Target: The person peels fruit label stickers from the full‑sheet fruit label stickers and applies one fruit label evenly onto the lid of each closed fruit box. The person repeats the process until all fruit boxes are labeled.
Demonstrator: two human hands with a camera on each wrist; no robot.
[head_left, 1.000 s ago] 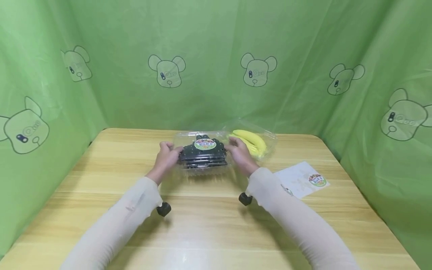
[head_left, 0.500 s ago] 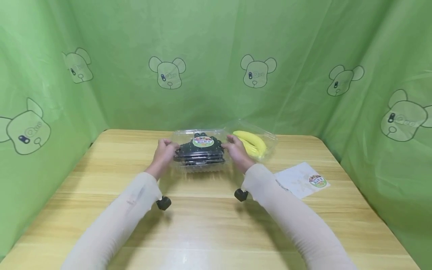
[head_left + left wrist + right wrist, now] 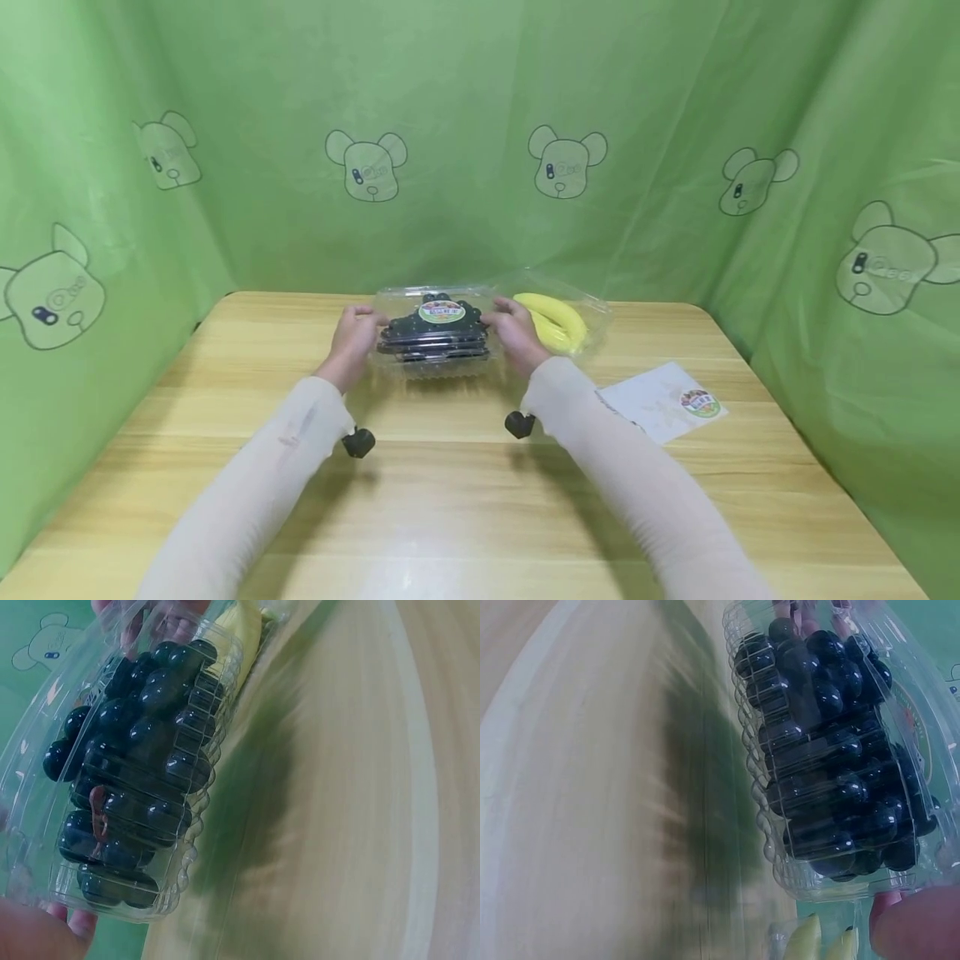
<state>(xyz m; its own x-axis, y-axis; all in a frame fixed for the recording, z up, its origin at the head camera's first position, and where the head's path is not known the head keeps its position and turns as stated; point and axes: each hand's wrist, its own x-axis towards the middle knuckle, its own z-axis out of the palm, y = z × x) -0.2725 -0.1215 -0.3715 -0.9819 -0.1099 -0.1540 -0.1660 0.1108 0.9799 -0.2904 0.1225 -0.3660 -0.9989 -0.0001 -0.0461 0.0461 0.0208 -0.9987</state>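
Two hands (image 3: 354,337) pinching clear box (image 3: 435,365) at ends, dk grapes (image 3: 142,735) inside — bananas (image 3: 564,313) nr R hand (image 3: 516,331)

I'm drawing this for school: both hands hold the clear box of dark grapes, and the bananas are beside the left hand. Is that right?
Almost! The head view shows the bananas beside the right hand, not the left hand. Both hands do hold the clear box of dark grapes.

Mid-frame are one left hand (image 3: 352,335), one right hand (image 3: 514,328), one grape bunch (image 3: 433,331) and two clear boxes (image 3: 393,305); right of centre, at least two bananas (image 3: 564,314), one white sheet (image 3: 647,402); above and sideways, six bear heads (image 3: 371,172).
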